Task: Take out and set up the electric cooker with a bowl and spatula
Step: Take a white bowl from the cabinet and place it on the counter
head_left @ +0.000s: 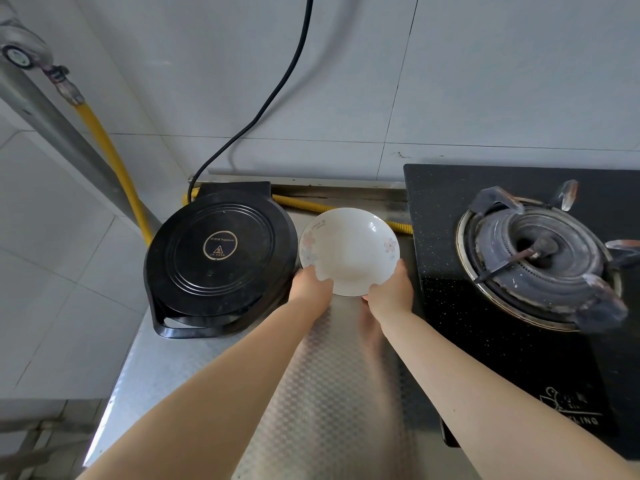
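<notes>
Both hands, left hand [313, 284] and right hand [389, 291], grip the near rim of the white bowl [349, 249], holding it over the counter [332, 375] between the black electric cooker [220, 258] and the gas stove [530, 254].

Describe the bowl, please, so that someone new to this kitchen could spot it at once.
Find the steel counter between the round black electric cooker and the gas stove. The bowl is in that gap, held at its near rim by the left hand and right hand. It is the only white thing there, with pale pink flowers inside.
</notes>
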